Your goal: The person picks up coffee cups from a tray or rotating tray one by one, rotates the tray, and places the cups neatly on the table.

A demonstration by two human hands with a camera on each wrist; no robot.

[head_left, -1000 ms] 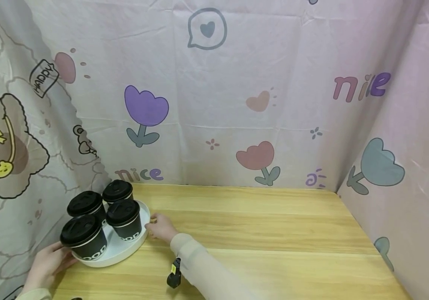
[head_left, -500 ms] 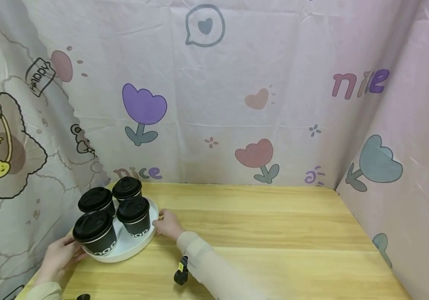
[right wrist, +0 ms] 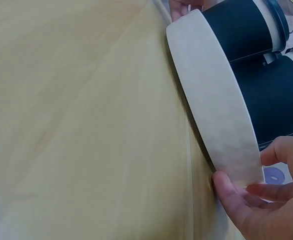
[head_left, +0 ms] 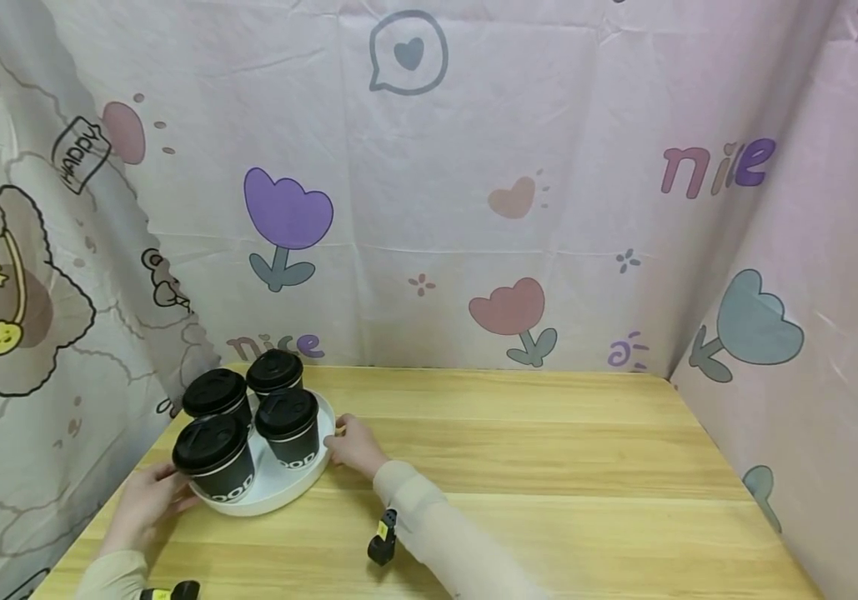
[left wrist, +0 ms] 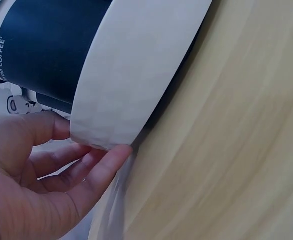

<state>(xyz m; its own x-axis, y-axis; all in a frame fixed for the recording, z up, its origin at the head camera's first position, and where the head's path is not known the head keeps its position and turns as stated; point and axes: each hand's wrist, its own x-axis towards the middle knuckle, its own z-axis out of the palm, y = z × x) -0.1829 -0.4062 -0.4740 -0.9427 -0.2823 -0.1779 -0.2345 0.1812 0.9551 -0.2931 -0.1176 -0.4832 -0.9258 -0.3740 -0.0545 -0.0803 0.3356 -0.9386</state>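
A round white tray (head_left: 273, 502) carries several black paper coffee cups (head_left: 224, 477) with black lids, grouped close together. My left hand (head_left: 145, 504) grips the tray's near left side. In the left wrist view, fingers reach the lower edge of the tray wall (left wrist: 131, 65) while another digit lies at its rim. On the opposite side my right hand (head_left: 357, 446) holds the rim. The right wrist view shows that hand (right wrist: 271, 197) pinching the wall between rim and underside. A dark gap shows under the tray, close over the wooden table. All cups stand upright.
The wooden table (head_left: 549, 467) extends to the right of the tray. Patterned curtains (head_left: 413, 167) close off the back and both sides, the left one near the cups. Small black devices (head_left: 383, 537) sit at both wrists.
Both hands have moved the tray with its cups to the right, away from the left curtain. Their hold on it looks the same, and the head view has shifted slightly.
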